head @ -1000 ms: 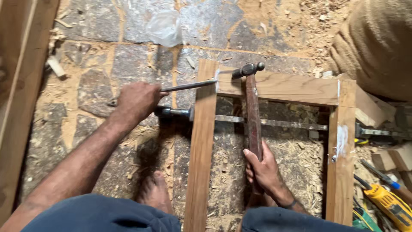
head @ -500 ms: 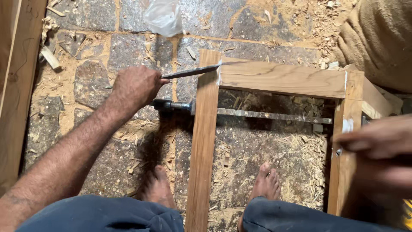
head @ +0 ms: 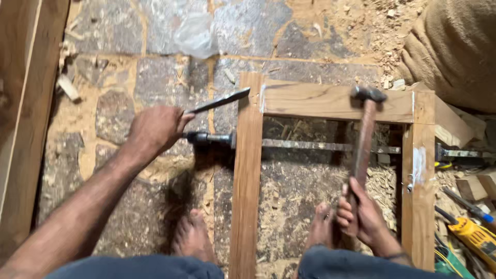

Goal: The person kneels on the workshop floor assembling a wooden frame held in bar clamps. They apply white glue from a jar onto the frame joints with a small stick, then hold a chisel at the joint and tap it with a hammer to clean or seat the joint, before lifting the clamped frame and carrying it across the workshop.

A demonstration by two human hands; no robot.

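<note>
Two hands work: left hand point(head: 155, 129) holds chisel point(head: 219, 101), right hand point(head: 361, 217) hammer point(head: 364, 134).

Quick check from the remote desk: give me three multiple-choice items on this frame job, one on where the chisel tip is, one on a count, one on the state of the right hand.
1. Where does the chisel tip sit?
A. At the upper left corner of the wooden frame
B. On the burlap sack
C. Under the yellow tool

2. How many bare feet show at the bottom of the view?
A. One
B. Two
C. None

3. What is the right hand doing?
A. Resting flat on the floor
B. Gripping the hammer by its handle
C. Holding the metal bar clamp

Answers:
1. A, the blade held by the left hand reaches the frame's top left joint.
2. B, the left foot lies outside the frame and the right foot inside it.
3. B, the fingers wrap the handle while the head lies over the top rail.
</note>
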